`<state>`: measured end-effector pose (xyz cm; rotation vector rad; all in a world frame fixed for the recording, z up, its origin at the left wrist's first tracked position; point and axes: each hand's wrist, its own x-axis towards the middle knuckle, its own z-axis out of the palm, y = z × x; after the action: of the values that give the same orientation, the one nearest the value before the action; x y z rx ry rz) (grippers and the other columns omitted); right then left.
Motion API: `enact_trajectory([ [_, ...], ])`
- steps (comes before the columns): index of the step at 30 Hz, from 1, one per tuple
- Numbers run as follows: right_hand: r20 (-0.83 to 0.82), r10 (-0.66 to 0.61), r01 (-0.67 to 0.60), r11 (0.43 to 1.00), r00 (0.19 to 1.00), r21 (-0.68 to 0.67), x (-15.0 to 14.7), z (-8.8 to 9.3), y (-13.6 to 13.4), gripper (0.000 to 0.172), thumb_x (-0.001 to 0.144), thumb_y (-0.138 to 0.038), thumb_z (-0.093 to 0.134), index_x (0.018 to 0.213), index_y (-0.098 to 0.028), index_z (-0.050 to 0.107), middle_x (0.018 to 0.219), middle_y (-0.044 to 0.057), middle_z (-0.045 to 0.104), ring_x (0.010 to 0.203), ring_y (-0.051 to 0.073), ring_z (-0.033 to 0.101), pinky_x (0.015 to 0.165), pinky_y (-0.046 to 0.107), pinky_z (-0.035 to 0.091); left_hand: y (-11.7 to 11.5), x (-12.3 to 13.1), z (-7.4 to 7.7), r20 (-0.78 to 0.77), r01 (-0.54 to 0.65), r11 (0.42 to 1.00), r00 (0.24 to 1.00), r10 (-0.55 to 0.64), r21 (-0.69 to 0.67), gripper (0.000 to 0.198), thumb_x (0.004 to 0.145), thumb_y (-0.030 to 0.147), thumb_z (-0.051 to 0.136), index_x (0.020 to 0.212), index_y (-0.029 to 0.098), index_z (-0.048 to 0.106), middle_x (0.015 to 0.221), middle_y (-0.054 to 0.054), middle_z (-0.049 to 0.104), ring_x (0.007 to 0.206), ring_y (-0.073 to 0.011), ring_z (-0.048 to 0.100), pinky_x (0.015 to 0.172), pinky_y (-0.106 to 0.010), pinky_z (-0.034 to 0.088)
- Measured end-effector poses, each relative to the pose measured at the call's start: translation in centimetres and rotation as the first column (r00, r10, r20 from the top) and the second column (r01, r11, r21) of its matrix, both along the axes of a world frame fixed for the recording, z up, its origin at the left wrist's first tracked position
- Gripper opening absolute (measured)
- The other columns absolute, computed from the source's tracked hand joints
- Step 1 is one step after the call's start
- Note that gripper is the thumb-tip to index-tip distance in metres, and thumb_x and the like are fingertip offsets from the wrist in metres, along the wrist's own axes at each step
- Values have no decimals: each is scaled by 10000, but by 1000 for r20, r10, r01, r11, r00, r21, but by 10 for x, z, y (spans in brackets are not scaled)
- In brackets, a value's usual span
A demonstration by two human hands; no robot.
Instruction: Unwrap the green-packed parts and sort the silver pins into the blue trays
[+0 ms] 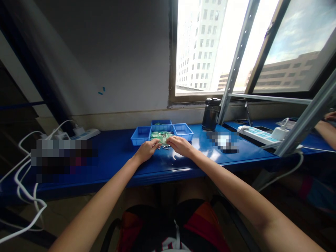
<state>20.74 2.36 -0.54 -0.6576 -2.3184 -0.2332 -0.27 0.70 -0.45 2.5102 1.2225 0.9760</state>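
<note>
My left hand (149, 149) is closed, its fingers pinched at the left side of a greenish, see-through plastic bag (163, 139). From the other side my right hand (180, 144) bends over the bag's right edge with its fingers pressed together. Small metal pieces that look like screws (165, 147) lie at the bag's near side, between my hands. Just behind the hands stand blue plastic bins: a left bin (139, 140), a right bin (185, 133) and a back bin (161, 122). My fingertips partly hide what they grip.
The blue table (112, 157) runs along the wall under a window. A black bottle (210, 115) stands at the back right, near a blurred-out phone-like object (223, 141). White power strips (258, 134) and cables (19, 178) lie at both sides. Another person's arm (327, 131) shows at far right.
</note>
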Motion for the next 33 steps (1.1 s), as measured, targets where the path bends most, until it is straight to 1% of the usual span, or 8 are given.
enact_trajectory([
  [2, 1, 6, -6, 1000, 1000, 19, 0, 0, 0, 187, 919, -212, 363, 882, -164, 540, 822, 70, 627, 764, 152, 581, 692, 248, 450, 1, 0, -1, -8, -5, 1000, 1000, 5, 3, 295, 883, 390, 386, 981, 187, 574, 778, -24, 676, 669, -155, 617, 596, -230, 435],
  [8, 2, -5, 4, 999, 1000, 37, 1, -1, 1, 209, 924, -224, 352, 882, -170, 550, 815, 65, 633, 772, 154, 578, 681, 251, 447, 4, 0, -4, -28, 26, 999, 999, -25, 31, 261, 884, 358, 391, 872, 192, 591, 805, -25, 676, 736, -168, 628, 656, -249, 448],
  [17, -15, -43, 43, 999, 999, 14, 2, -2, 6, 198, 920, -239, 376, 880, -174, 559, 780, 51, 630, 757, 147, 572, 683, 240, 432, 4, 0, -3, -55, 20, 998, 998, -16, 64, 270, 889, 337, 378, 809, 188, 588, 762, -17, 657, 709, -153, 608, 644, -241, 434],
  [22, 23, -72, 74, 995, 997, -73, 0, 2, -2, 163, 896, -279, 443, 937, -165, 552, 838, 67, 635, 780, 157, 588, 693, 248, 439, 0, -1, -3, -156, 9, 987, 988, 17, 161, 260, 895, 341, 375, 885, 191, 586, 862, -34, 646, 743, -146, 599, 669, -235, 432],
  [25, 27, -64, 67, 990, 998, -125, -1, 3, -7, 243, 865, -357, 495, 1007, -162, 532, 887, 80, 631, 782, 164, 596, 695, 259, 449, -5, 1, 0, -219, 12, 977, 975, 36, 213, 264, 890, 362, 382, 904, 188, 580, 865, -40, 623, 672, -125, 583, 633, -224, 431],
  [28, 38, -54, 58, 990, 998, -125, -2, 4, -10, 320, 853, -405, 499, 1054, -157, 521, 922, 97, 623, 818, 184, 596, 719, 283, 453, -9, 3, 1, -278, 43, 970, 960, 26, 239, 279, 890, 381, 372, 934, 191, 572, 921, -46, 604, 635, -104, 576, 609, -213, 438],
  [31, 64, -37, 46, 989, 997, -138, -3, 3, -10, 339, 855, -406, 492, 1083, -156, 520, 913, 99, 626, 829, 192, 599, 716, 284, 451, -11, 6, 1, -336, 103, 959, 942, -8, 265, 282, 891, 366, 367, 1031, 211, 556, 1020, -56, 583, 723, -119, 597, 614, -208, 455],
  [33, 76, -38, 49, 986, 996, -158, -3, 2, -9, 315, 861, -384, 490, 1078, -158, 526, 876, 89, 634, 802, 189, 606, 694, 273, 447, -11, 6, 1, -356, 128, 953, 934, -23, 275, 284, 884, 346, 376, 1073, 218, 546, 1060, -61, 569, 788, -133, 600, 619, -206, 466],
])
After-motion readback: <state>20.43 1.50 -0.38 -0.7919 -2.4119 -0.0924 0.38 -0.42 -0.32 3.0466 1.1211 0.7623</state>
